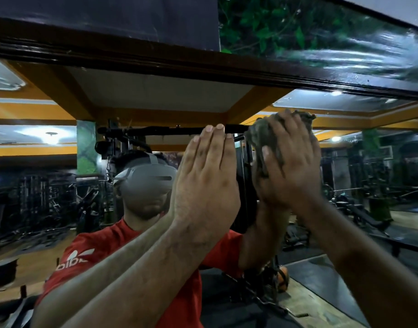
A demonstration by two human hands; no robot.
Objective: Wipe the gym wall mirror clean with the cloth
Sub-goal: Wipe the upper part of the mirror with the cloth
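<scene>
Your right hand [291, 162] grips the bunched cloth [262, 138] against the mirror [61, 150]; your flat left hand [203, 178] risks smudging the glass.

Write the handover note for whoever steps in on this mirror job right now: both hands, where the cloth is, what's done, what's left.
Left hand: open, fingers straight and together, flat against the mirror high up, holding nothing.
Right hand: grips the bunched dark cloth and presses it on the glass just right of the left hand, below the dark wooden frame along the top edge.
Done: cannot tell from this view how much glass has been wiped.
Left: judging by where the cloth sits, probably carry on across the upper band, then work down the lower glass.
</scene>
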